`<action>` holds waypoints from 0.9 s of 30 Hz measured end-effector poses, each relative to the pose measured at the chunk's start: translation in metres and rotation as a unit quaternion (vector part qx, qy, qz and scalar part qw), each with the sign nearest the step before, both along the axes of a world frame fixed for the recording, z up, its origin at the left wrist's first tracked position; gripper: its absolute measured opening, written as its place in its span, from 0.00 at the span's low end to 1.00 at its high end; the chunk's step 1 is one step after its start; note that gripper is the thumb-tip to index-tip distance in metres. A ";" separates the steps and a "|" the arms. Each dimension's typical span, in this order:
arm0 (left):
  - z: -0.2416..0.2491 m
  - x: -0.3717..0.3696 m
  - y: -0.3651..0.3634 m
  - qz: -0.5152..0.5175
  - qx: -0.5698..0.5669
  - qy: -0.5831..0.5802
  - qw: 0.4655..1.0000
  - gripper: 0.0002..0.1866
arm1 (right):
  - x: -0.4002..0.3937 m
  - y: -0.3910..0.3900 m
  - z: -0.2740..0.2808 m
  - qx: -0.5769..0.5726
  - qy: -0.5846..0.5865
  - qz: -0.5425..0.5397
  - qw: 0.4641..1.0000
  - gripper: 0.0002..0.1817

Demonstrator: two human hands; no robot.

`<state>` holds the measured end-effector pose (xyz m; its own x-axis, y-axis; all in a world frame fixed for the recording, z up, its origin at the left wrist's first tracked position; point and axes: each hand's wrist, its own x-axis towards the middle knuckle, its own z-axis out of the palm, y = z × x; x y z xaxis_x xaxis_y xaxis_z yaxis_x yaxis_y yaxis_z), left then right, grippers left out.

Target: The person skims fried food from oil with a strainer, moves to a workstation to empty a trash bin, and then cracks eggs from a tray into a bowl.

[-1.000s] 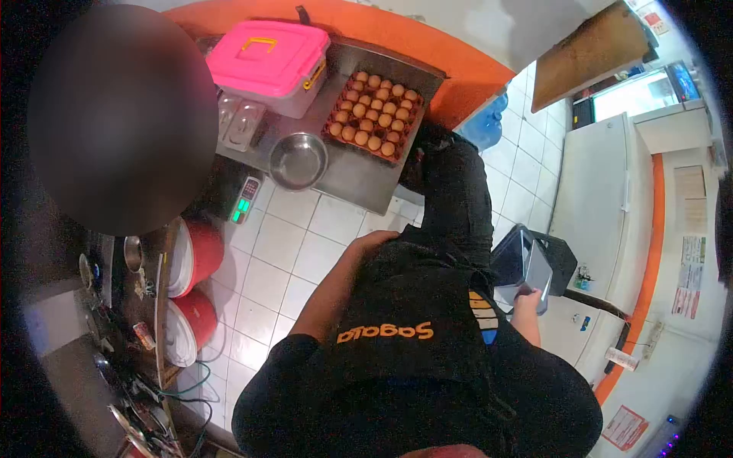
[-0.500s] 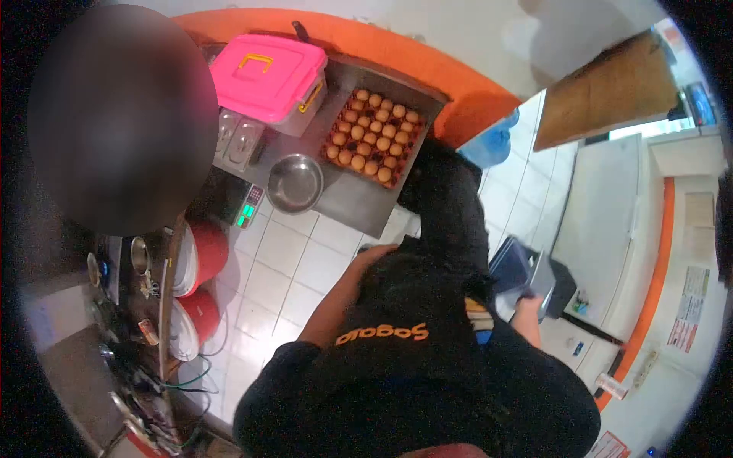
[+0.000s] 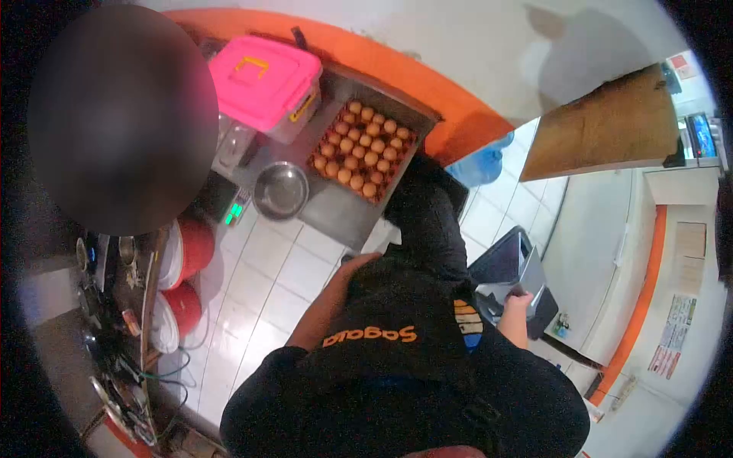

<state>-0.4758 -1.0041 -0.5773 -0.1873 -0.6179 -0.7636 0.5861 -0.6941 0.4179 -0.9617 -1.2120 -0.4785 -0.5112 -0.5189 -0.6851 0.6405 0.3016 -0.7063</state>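
Observation:
My right hand (image 3: 519,299) is closed on the edge of a silvery rectangular metal container (image 3: 534,276), held low at my right side. The container overlaps a dark bin (image 3: 496,256) in this view. My left hand (image 3: 360,263) hangs by my left hip at the edge of my black apron (image 3: 405,305), its fingers mostly hidden. Ahead of it is a steel counter (image 3: 340,223) with a steel bowl (image 3: 281,191) and a red tray (image 3: 393,166) of brown eggs.
A clear box (image 3: 263,82) with a pink lid and a scale (image 3: 221,200) with a green display are on the counter side. Red tubs (image 3: 195,248) stand at left on the tiled floor. Blue water bottles (image 3: 479,164) and a wooden board (image 3: 603,126) are at right.
My view has shifted, so the counter things sit slightly left and lower. The metal container in my right hand has tilted, showing more of its silvery side. My left hand stays by my hip.

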 end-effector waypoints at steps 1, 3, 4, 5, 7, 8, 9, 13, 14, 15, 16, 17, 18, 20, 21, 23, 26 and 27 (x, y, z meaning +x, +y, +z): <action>-0.015 0.002 -0.003 -0.105 -0.053 -0.145 0.982 0.22 | 0.007 -0.009 -0.001 -0.010 -0.004 -0.001 1.000 0.17; 0.012 0.002 -0.006 -0.046 -0.018 0.046 0.998 0.22 | 0.004 -0.005 0.001 -0.030 -0.042 0.002 0.999 0.18; 0.015 0.003 -0.007 -0.068 0.011 0.095 0.993 0.21 | 0.000 -0.004 0.000 -0.030 -0.027 0.002 0.999 0.19; 0.019 0.004 -0.004 -0.089 0.040 0.141 0.985 0.21 | -0.005 0.000 0.001 -0.025 -0.025 0.003 0.999 0.19; 0.041 0.006 0.000 -0.073 0.064 0.135 0.986 0.22 | -0.002 -0.002 0.003 0.002 0.006 0.017 1.000 0.21; 0.103 0.010 0.006 -0.026 -0.014 0.054 0.998 0.21 | 0.010 0.005 0.016 -0.005 0.017 0.040 0.999 0.20; 0.138 0.011 0.008 0.022 -0.093 -0.027 0.995 0.21 | 0.007 0.007 0.013 -0.002 0.018 0.038 0.999 0.20; 0.053 -0.004 -0.003 0.002 0.039 0.078 0.996 0.21 | 0.005 0.021 0.015 -0.004 0.045 0.028 0.999 0.17; 0.017 -0.008 -0.009 -0.039 0.029 0.063 0.997 0.18 | 0.013 0.016 0.016 -0.047 0.051 0.056 0.996 0.16; -0.001 -0.010 -0.011 -0.081 0.022 0.048 0.995 0.15 | 0.008 0.004 0.003 -0.047 0.051 0.057 0.996 0.16; 0.003 -0.012 -0.002 -0.058 0.043 0.106 0.992 0.17 | -0.031 0.010 -0.026 -0.029 0.029 0.046 0.998 0.15; 0.014 -0.009 0.000 -0.035 0.056 0.157 0.985 0.20 | -0.054 0.018 -0.040 -0.020 0.003 0.033 0.999 0.15; 0.031 -0.007 -0.005 -0.016 0.104 0.135 0.985 0.19 | -0.028 0.018 -0.014 0.008 -0.005 -0.037 0.999 0.15; 0.032 0.000 -0.003 -0.048 0.056 0.110 0.991 0.18 | -0.021 0.030 0.007 0.004 0.003 -0.045 0.999 0.15; 0.031 -0.002 0.002 -0.070 0.025 0.097 0.993 0.17 | -0.023 0.039 0.015 0.019 0.023 -0.043 0.999 0.15; 0.070 0.002 0.010 -0.110 0.026 0.084 0.990 0.15 | -0.029 0.058 0.025 -0.003 0.002 -0.055 0.998 0.14; 0.074 -0.003 0.013 -0.131 0.001 0.057 0.990 0.14 | -0.040 0.082 0.042 0.037 0.045 -0.035 0.998 0.14; 0.071 -0.006 0.015 -0.125 -0.044 0.074 0.988 0.15 | -0.049 0.093 0.043 0.033 0.047 -0.035 0.998 0.14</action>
